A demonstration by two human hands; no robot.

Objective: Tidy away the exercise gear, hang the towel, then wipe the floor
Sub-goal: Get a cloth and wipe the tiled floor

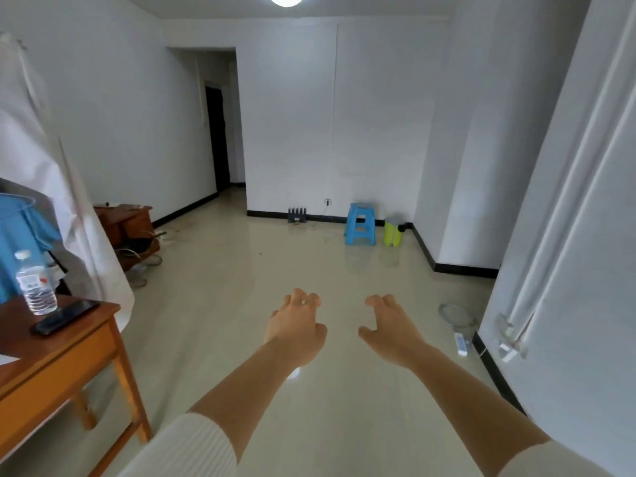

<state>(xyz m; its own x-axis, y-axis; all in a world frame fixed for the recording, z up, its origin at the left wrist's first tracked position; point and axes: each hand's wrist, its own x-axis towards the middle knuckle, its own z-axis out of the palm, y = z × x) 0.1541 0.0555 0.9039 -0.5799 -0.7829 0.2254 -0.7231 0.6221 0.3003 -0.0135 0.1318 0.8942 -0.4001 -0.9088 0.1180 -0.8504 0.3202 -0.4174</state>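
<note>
With your left hand (296, 327) and right hand (390, 330) out over the floor (241, 304), each grip loosely curled and empty, you're likely at tidying: step toward three o'clock, where a ring (457, 316), possibly exercise gear, lies.

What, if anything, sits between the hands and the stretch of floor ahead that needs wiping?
Nothing visible. The left hand and right hand hang empty over bare floor. The blue stool and yellow-green bin stand at the far wall; cables lie by the dark desk on the left.
</note>
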